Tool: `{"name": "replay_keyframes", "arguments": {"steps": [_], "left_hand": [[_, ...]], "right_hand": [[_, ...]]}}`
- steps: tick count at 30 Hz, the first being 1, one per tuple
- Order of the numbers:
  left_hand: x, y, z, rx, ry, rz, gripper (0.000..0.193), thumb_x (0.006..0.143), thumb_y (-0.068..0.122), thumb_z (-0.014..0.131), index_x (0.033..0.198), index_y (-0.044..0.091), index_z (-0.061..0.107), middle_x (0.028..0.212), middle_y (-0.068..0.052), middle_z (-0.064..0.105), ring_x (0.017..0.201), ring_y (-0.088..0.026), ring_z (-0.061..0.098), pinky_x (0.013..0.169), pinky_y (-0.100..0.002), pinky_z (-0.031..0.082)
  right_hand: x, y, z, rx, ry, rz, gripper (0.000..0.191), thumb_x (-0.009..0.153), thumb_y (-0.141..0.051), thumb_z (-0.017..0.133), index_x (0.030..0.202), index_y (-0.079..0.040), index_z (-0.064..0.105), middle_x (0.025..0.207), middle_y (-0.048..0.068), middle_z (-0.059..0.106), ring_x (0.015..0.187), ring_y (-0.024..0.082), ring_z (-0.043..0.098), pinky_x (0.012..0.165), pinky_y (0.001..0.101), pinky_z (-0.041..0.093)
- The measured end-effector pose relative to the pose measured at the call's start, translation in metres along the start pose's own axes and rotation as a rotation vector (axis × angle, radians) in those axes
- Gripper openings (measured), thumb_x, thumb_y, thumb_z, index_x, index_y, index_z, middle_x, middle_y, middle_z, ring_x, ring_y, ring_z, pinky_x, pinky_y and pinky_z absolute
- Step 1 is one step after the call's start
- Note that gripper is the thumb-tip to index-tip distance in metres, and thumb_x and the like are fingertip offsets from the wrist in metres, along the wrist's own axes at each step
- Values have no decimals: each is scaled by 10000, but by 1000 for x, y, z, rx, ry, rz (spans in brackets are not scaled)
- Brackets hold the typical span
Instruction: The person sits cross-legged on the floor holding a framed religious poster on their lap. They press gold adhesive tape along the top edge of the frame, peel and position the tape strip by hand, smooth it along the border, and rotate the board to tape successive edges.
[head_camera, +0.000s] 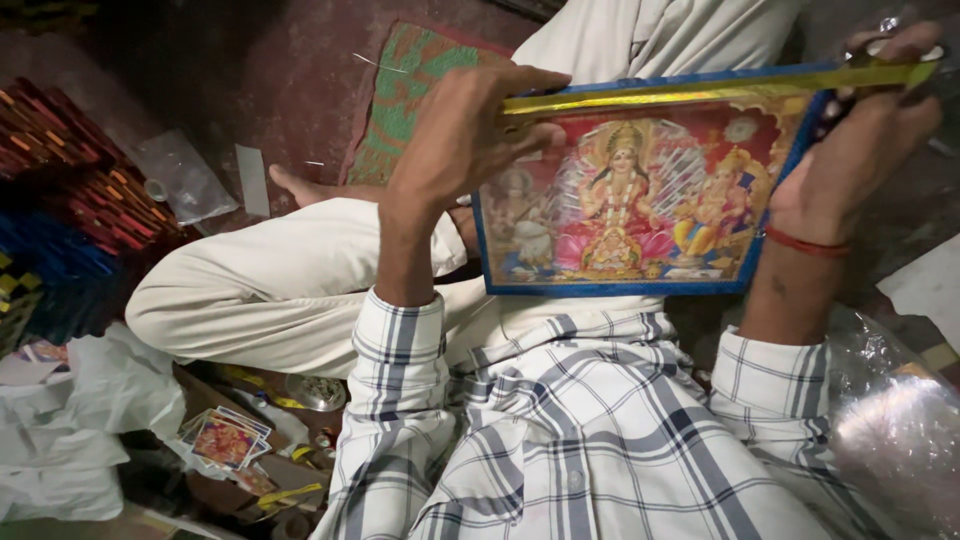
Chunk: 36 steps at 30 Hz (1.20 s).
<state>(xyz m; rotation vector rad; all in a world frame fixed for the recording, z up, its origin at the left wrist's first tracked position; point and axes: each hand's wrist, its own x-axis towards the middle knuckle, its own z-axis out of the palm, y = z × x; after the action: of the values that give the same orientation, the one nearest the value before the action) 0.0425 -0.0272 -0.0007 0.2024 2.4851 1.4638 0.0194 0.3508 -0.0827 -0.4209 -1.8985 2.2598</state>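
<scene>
Head view: your left hand pinches the gold strip along the far edge of the blue-bordered devotional picture over your lap; your right hand closes on the strip's right end. Uneven tension could set it crooked.

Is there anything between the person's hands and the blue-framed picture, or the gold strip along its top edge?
Nothing visible. The left hand presses the gold strip onto the picture directly; the right hand grips the strip's far end at the picture's corner.
</scene>
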Motion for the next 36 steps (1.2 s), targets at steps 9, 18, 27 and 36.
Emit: {"name": "replay_keyframes", "arguments": {"steps": [9,18,27,36], "left_hand": [[-16,-47,-1,-473,54,-19,360,996,203,801,1327,94,708,1161,-45,771,1001,-91,720,867,-262,594],[-19,-71,16,-748,77,-69,265,1075,176,690,1296,33,722,1089,-39,772,990,-73,702,891,-257,593],[-21,-79,25,-773,176,-56,229,1063,164,701,1230,17,753,1061,-60,786,963,-87,716,884,-259,599],[-24,-76,21,-754,169,-52,259,1055,193,716,1251,25,744,1046,-60,784,961,-82,708,865,-250,584]], "right_hand": [[3,14,-40,15,55,73,86,1179,-23,562,1119,-40,621,899,28,542,706,90,426,631,227,318],[5,11,-44,-94,102,93,163,1126,-78,552,1072,-29,698,833,7,516,721,96,479,623,223,365],[-1,7,-47,103,29,70,177,1189,-122,512,1080,-22,609,795,12,424,668,109,374,616,231,278],[-8,15,-78,290,8,124,268,1245,-203,424,1083,-29,549,865,29,413,728,115,351,716,243,309]]}}
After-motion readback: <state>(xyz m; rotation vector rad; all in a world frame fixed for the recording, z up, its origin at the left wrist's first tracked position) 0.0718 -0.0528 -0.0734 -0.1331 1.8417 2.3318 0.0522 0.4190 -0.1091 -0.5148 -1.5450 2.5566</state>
